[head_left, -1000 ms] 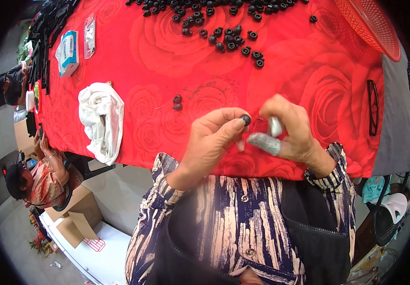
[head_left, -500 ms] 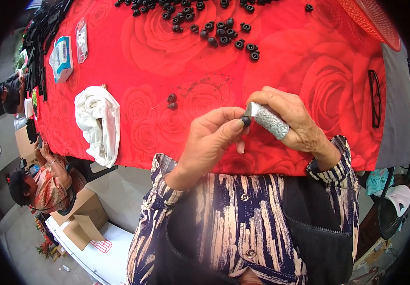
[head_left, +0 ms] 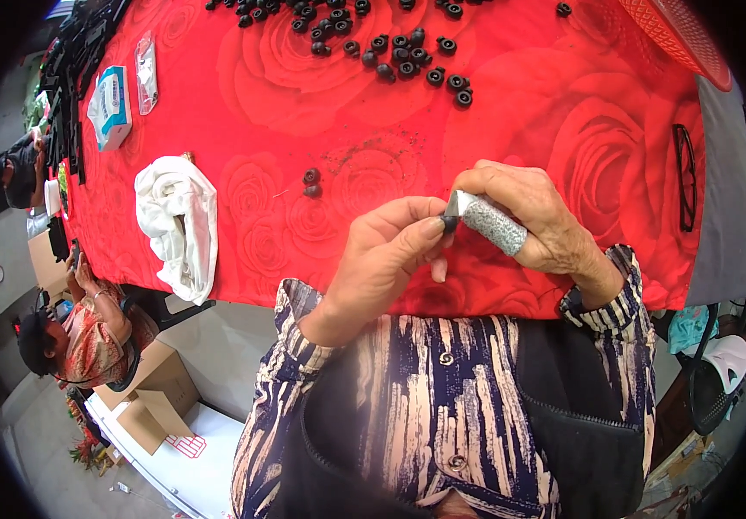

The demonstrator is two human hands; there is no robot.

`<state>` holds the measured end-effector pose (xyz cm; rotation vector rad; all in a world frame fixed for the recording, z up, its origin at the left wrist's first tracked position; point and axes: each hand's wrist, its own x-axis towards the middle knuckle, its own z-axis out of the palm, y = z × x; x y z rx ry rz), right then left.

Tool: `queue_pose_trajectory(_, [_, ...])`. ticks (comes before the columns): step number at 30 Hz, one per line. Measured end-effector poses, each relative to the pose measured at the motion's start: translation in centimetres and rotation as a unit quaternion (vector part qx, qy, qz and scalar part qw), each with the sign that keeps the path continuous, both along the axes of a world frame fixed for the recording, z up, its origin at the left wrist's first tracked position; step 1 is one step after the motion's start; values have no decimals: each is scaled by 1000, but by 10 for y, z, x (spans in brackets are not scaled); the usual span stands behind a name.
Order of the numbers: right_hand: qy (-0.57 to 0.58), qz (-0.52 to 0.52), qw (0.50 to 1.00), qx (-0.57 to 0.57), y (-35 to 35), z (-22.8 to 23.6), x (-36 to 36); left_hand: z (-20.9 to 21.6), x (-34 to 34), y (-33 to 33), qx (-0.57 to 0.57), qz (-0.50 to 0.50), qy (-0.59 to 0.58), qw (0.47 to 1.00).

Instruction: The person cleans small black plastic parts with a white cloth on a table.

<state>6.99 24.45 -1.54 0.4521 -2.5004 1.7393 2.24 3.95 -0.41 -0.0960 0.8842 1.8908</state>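
Note:
Between thumb and forefinger, my left hand [head_left: 389, 253] pinches a small black round part [head_left: 449, 223], mostly covered by the fingertips. My right hand [head_left: 535, 221] is closed around a short blade [head_left: 453, 204] whose thick handle [head_left: 494, 225] is wrapped in glittery silver material. The blade's edge lies against the black part; both hands are close together above the near side of the red cloth. Left of them, two more black round parts [head_left: 311, 182] lie beside each other. Many similar black parts [head_left: 406, 57] are scattered at the far side.
The red rose-patterned cloth [head_left: 373, 112] has dark crumbs on it. A white cloth bundle [head_left: 177, 227], a tissue pack [head_left: 111, 108] and a clear packet [head_left: 146, 73] lie to the left. Black glasses [head_left: 684, 177] and a red basket [head_left: 688, 43] are at right. Another person [head_left: 96, 337] sits at far left.
Both hands stay nearly in place. The blade has tilted slightly against the black part, which shows a little less between my fingers.

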Motion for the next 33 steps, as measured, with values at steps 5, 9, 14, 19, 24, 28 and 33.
queue_pose_trajectory(5, [2, 4, 1000, 4, 1, -1, 0, 2, 3, 2, -16, 15, -26, 999])
queue_pose_trajectory(9, [14, 14, 1000, 4, -1, 3, 2, 3, 8, 2, -31, 56, -37, 997])
queue_pose_trajectory(14, [5, 70, 994, -80, -10, 5, 10, -4, 3, -2, 10, 88, -53, 995])
queue_pose_trajectory(19, [30, -24, 999, -35, -7, 5, 3, -2, 8, 2, 3, 71, -117, 991])
queue_pose_trajectory(24, [149, -68, 986, 12, -18, -5, 3, -6, 10, 5, 9, 28, -101, 994])
queue_pose_trajectory(28, [214, -71, 973, 51, -17, -9, 7, -5, 10, 7, 13, 25, -110, 994])
queue_pose_trajectory(33, [255, -94, 959, 83, -20, -6, 9, -4, 11, 6, 15, 26, -110, 994])
